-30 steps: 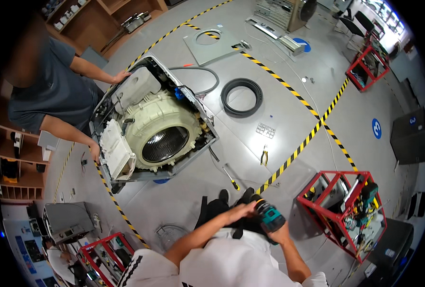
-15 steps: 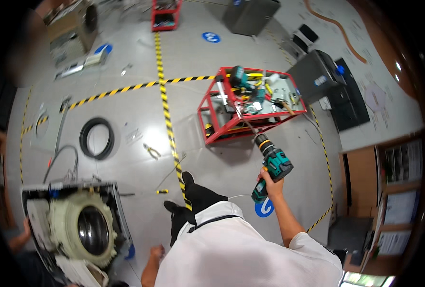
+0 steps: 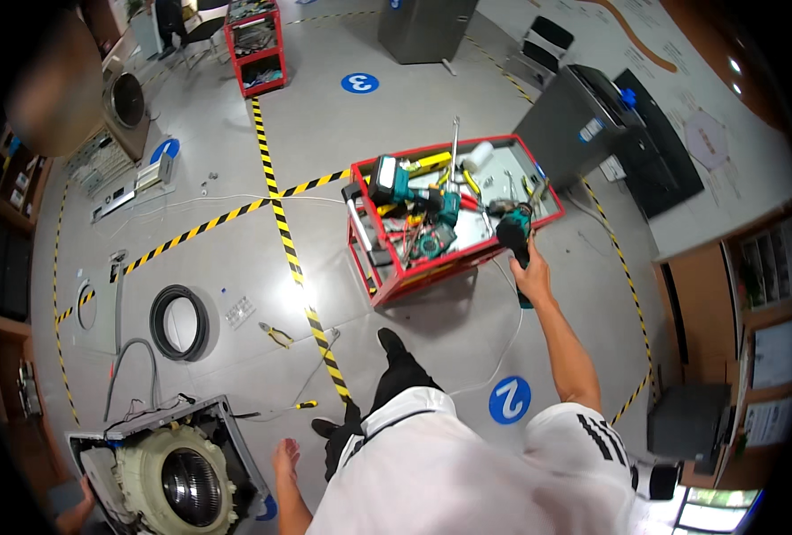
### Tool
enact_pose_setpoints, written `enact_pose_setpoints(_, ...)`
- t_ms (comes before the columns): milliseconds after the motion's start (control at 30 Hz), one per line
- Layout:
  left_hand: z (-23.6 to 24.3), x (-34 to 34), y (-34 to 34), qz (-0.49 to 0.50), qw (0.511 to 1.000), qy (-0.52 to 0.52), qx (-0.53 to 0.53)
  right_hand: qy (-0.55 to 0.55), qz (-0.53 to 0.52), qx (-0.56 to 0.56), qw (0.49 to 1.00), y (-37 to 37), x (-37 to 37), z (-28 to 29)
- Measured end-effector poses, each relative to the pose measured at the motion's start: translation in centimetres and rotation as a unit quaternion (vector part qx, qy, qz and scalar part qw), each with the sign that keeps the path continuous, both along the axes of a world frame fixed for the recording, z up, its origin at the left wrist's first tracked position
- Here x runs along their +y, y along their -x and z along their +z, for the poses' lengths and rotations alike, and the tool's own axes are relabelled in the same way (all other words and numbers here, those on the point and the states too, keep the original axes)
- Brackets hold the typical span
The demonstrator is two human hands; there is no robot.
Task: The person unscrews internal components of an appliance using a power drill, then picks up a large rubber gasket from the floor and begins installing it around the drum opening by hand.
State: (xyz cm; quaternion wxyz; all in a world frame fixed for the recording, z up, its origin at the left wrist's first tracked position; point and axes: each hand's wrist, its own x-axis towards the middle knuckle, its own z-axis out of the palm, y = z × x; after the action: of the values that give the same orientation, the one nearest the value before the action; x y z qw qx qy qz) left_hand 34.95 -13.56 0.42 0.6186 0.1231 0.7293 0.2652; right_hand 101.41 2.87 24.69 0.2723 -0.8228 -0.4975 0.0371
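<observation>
My right hand (image 3: 531, 272) grips a teal and black cordless drill (image 3: 513, 230) at the right end of a red-framed tool trolley (image 3: 449, 259). The trolley's top tray holds another cordless drill (image 3: 394, 183), yellow tools, a white cylinder (image 3: 478, 156) and assorted hand tools. My left hand (image 3: 286, 459) hangs low beside my body with fingers apart, holding nothing. To its left is an opened washing machine (image 3: 225, 419) with a pale tub (image 3: 137, 473) around a steel drum; a co-worker's hand (image 3: 84, 495) is at that machine's left edge.
Black rubber ring (image 3: 195, 334), pliers (image 3: 275, 335), a screwdriver (image 3: 307, 405), a metal panel (image 3: 102, 325), cables and striped tape lie on the floor. Grey appliances (image 3: 561, 125), a chair (image 3: 543, 49), a second red trolley (image 3: 251, 76) and wooden shelving (image 3: 708, 321) stand around.
I have turned rightward toward the trolley; the washing machine has slid to the lower left. My right hand has moved the drill over the trolley's right end. My left hand has dropped from the drill.
</observation>
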Motion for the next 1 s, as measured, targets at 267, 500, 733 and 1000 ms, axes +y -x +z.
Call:
enact_pose_setpoints(267, 7.6, 4.2, -13.5, -0.139, 0.989, 0.011, 0.048, 0.273, 0.031, -0.225, 0.935, -13.8, 11.6, -7.1)
enact_pose_setpoints(500, 7.2, -1.7, -16.6, -0.047, 0.988, 0.138, 0.044, 0.285, 0.015, -0.22, 0.933, -17.0, 15.7, -11.8)
enact_pose_setpoints(733, 8.4, -0.2, -20.4, -0.034, 0.99, 0.134, 0.036, 0.343, 0.013, -0.187, 0.921, -17.0, 16.8, -11.0)
enact_pose_setpoints(1000, 8.1, 3.3, -22.4, -0.009, 0.997, 0.07, 0.042, 0.419, 0.005, -0.132, 0.898, -16.2, 20.8, -10.7)
